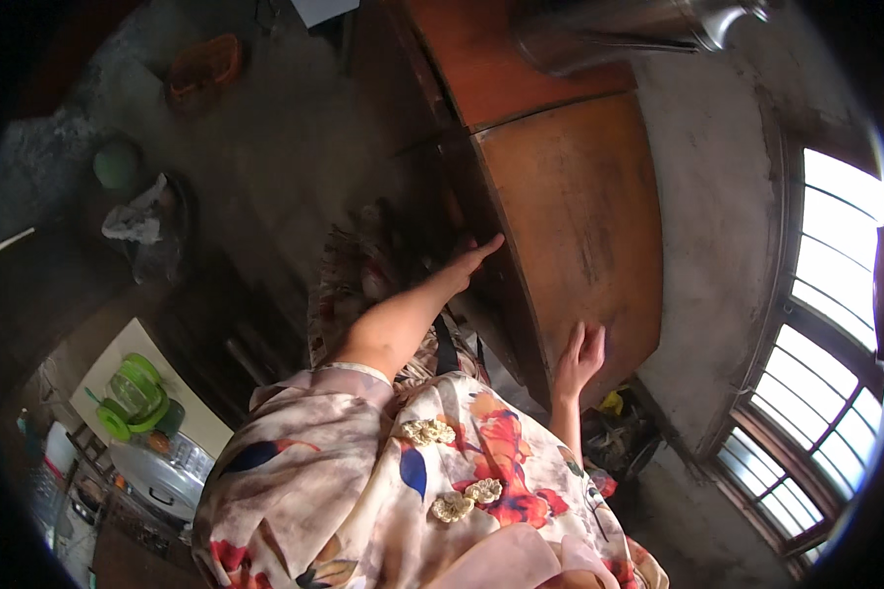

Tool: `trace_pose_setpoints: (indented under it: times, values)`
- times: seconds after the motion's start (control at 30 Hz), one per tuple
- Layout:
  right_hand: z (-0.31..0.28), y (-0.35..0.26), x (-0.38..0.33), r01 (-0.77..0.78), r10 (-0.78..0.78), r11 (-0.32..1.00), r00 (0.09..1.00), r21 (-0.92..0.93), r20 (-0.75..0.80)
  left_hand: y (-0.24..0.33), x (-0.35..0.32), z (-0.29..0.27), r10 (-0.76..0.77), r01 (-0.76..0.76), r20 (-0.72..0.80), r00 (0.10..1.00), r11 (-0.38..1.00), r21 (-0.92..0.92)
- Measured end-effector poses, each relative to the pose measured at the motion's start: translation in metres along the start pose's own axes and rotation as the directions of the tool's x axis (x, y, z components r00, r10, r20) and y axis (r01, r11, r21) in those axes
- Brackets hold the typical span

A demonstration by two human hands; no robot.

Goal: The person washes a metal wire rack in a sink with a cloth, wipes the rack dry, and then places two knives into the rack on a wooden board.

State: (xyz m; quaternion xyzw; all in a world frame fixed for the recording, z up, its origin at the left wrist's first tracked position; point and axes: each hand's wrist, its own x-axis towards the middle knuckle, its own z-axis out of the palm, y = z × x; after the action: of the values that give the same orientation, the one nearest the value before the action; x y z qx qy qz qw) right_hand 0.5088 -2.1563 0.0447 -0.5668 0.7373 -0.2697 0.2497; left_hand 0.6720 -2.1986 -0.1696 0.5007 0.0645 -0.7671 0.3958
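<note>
A worn wooden cabinet (pixel 570 211) with an orange-brown top stands in front of me, its dark front side facing left. My left hand (pixel 473 263) is at the front edge of that top, one finger stretched out against the edge. Its other fingers are partly lost in shadow, and I see nothing held in it. Over the near end of the top is my right hand (pixel 580 358), fingers extended and slightly bent, holding nothing. Whether its fingertips press on the wood I cannot tell.
A shiny metal vessel (pixel 619 34) lies on the cabinet's far, redder section (pixel 530 83). Barred windows (pixel 805 334) are in the right wall. On the left are an orange basket (pixel 204 69), a plastic bag (pixel 138 221), a green plastic container (pixel 138 393) and a large metal pot (pixel 162 481).
</note>
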Motion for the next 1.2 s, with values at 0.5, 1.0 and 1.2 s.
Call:
trace_pose_setpoints:
  times: [0.5, 1.0, 1.2]
  values:
    - [0.084, -0.041, 0.061, 0.711, -0.557, 0.622, 0.696, -0.327, 0.454, 0.005, -0.02, -0.01, 0.239, -0.172, -0.243, 0.94, 0.948, 0.269]
    - [0.045, 0.201, -0.055, -0.814, 0.482, 0.03, 0.521, 0.58, 0.705, -0.027, 0.024, 0.019, -0.154, 0.152, 0.023, 0.988, 0.931, -0.333]
    - [0.079, 0.207, -0.049, -0.313, 0.524, -0.683, 0.42, 0.66, 0.741, -0.021, 0.026, 0.007, -0.146, 0.192, 0.157, 0.977, 0.921, -0.34]
